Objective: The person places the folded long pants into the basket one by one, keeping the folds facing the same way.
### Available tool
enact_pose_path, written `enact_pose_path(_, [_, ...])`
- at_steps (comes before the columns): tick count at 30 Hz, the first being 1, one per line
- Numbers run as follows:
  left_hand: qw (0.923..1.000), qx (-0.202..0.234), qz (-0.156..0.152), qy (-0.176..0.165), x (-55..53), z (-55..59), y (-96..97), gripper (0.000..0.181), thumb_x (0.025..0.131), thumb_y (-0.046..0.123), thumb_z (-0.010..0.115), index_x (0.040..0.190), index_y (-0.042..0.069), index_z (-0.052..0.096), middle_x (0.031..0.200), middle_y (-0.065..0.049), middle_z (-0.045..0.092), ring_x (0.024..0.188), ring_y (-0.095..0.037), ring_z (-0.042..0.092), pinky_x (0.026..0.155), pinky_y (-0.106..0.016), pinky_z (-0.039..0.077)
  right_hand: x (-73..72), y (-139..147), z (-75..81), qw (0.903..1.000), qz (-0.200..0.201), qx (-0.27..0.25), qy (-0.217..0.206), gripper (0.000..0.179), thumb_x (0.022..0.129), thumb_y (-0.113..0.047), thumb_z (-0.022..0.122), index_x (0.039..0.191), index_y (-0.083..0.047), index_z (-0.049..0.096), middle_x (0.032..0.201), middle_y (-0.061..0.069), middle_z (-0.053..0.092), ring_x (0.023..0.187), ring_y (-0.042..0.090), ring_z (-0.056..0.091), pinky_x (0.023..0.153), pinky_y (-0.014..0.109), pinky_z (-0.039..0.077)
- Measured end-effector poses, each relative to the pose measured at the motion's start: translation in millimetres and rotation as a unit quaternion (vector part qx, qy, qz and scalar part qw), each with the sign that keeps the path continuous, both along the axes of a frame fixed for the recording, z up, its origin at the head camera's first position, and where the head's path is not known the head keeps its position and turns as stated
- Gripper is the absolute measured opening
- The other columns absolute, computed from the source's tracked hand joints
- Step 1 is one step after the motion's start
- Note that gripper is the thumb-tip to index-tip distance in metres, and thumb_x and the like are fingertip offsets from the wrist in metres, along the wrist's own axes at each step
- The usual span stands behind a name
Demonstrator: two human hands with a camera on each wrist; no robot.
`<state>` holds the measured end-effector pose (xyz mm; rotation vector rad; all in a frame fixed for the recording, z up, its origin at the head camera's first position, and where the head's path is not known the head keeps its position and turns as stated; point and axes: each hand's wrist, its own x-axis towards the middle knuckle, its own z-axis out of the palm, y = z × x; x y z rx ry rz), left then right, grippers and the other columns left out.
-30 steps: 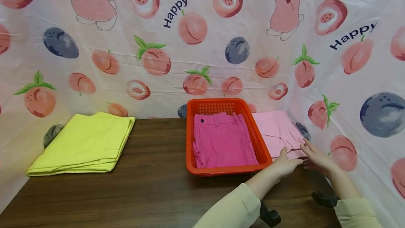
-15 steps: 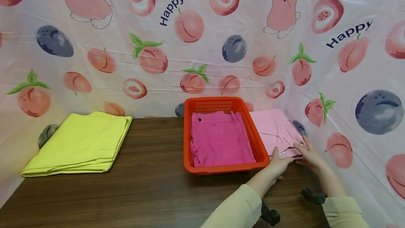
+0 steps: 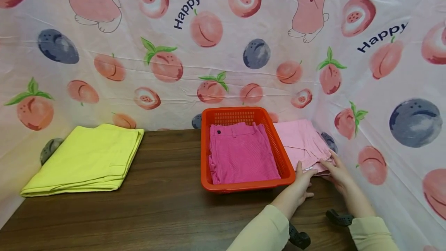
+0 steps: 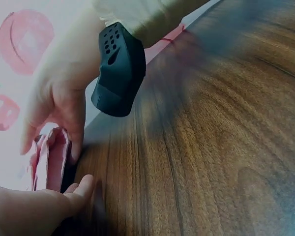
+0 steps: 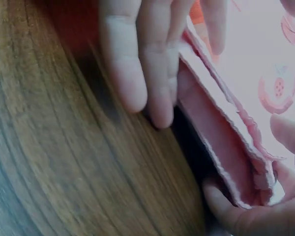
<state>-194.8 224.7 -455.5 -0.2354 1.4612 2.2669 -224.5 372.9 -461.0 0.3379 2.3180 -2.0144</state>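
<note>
A folded light pink garment (image 3: 299,142) lies on the table against the right side of the orange basket (image 3: 205,158). My right hand (image 3: 343,177) is at its near right corner; in the right wrist view the thumb (image 5: 287,132) is above the layered edge and a finger curls beneath. My left hand (image 3: 295,191) is at the near left corner, its thumb at the cloth and its fingers (image 5: 123,78) extended low along the front edge. In the basket lies a folded magenta corduroy garment (image 3: 244,154) with a waistband and dark button.
A folded yellow cloth item (image 3: 87,158) lies at the left on the dark wooden table (image 3: 167,204). Fruit-printed sheets (image 3: 146,61) hang behind and along both sides, the right one close beside my right arm. Dark devices (image 4: 120,73) are strapped to both wrists.
My left hand has drawn back leftward along the garment's front edge, away from the right hand. My right hand has shifted slightly left at the corner. The head view has turned a little right.
</note>
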Motion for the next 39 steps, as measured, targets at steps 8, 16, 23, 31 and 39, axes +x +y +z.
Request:
enact_pose_path(8, [1.0, -0.005, -0.005, -0.005, 0.8, 0.8, -1.0, 0.071, 0.087, 0.017, 0.062, 0.149, 0.011, 0.027, 0.138, -0.022, 0.033, 0.115, -0.047, 0.04, 0.089, -0.074, 0.031, -10.3, -16.5, -6.8, 0.987, -0.161, 0.003, 0.002, 0.068, 0.094, -0.018, 0.061, 0.147, 0.001, 0.022, 0.132, 0.019, 0.034, 0.063, -0.004, 0.052, 0.057, 0.016, 0.048])
enact_pose_path(16, [0.9997, 0.018, 0.006, -0.019, -0.8, -3.0, -1.1, 0.071, 0.086, 0.018, 0.063, 0.148, 0.012, 0.029, 0.136, -0.023, 0.036, 0.118, -0.047, 0.04, 0.09, -0.073, 0.031, -11.2, -21.2, -9.9, 0.9781, -0.206, -0.004, 0.026, 0.059, 0.089, 0.001, 0.059, 0.141, 0.004, 0.031, 0.124, 0.016, 0.036, 0.06, -0.003, 0.05, 0.053, 0.015, 0.047])
enact_pose_path(23, [0.9982, 0.056, 0.012, -0.019, -2.0, -10.2, -2.1, 0.067, 0.085, 0.018, 0.061, 0.147, 0.016, 0.034, 0.138, -0.022, 0.038, 0.122, -0.047, 0.036, 0.092, -0.073, 0.027, -6.4, -20.1, -8.1, 0.9801, -0.196, -0.023, 0.02, 0.06, 0.088, 0.004, 0.057, 0.141, 0.002, 0.03, 0.105, 0.004, 0.044, 0.058, -0.001, 0.051, 0.05, 0.017, 0.047])
enact_pose_path(31, [0.9962, 0.078, 0.035, -0.021, 0.9, -12.7, -0.1, 0.06, 0.087, 0.013, 0.064, 0.143, 0.019, 0.042, 0.135, -0.021, 0.04, 0.122, -0.045, 0.036, 0.093, -0.07, 0.03, 7.8, -23.0, -4.3, 0.9774, -0.203, -0.057, 0.011, 0.051, 0.086, 0.005, 0.059, 0.132, -0.006, 0.039, 0.094, -0.006, 0.047, 0.059, 0.001, 0.052, 0.05, 0.018, 0.046])
enact_pose_path(39, [0.992, 0.083, 0.093, -0.022, 7.9, -11.9, 4.8, 0.055, 0.088, 0.011, 0.067, 0.14, 0.008, 0.046, 0.133, -0.023, 0.045, 0.124, -0.038, 0.043, 0.095, -0.06, 0.037, 18.3, -23.8, -5.0, 0.9745, -0.214, -0.067, 0.007, 0.045, 0.086, 0.002, 0.06, 0.126, -0.012, 0.044, 0.105, 0.002, 0.042, 0.063, 0.003, 0.051, 0.052, 0.02, 0.047])
